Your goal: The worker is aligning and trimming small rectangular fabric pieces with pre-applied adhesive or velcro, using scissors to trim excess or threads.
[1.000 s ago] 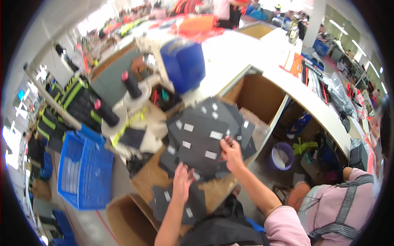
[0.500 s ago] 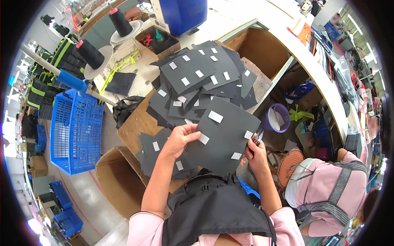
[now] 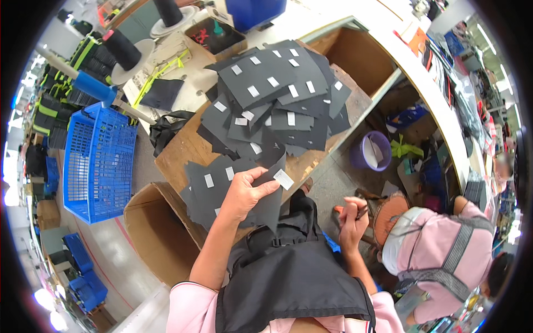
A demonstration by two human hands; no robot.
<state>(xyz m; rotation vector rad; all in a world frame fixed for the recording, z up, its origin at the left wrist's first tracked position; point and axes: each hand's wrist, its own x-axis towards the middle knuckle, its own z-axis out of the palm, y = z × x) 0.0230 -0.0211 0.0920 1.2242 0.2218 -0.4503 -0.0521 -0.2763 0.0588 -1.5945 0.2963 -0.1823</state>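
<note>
My left hand (image 3: 249,194) pinches the edge of a dark grey panel (image 3: 265,210) that carries white rectangular patches. The panel is turned nearly edge-on and sags, with one patch beside my thumb. It hangs over a smaller stack of like panels (image 3: 201,198) at the near left of the wooden board. Farther off on the board lies a large loose pile of dark panels (image 3: 261,80), many with white patches. To the right, apart from the panel, my right hand (image 3: 352,222) is closed around small thread snips (image 3: 362,211), mostly hidden by the fingers.
An open cardboard box (image 3: 158,227) stands left of the board, with a blue plastic basket (image 3: 100,164) beyond it. Black thread cones (image 3: 122,49) stand at the far left. A purple bin (image 3: 371,151) sits right of the board, near a person in pink (image 3: 444,244).
My left hand has tilted the panel from flat to nearly edge-on, over the smaller stack. My right hand has let go of the panel's right edge, moving slightly down and right with the snips.
</note>
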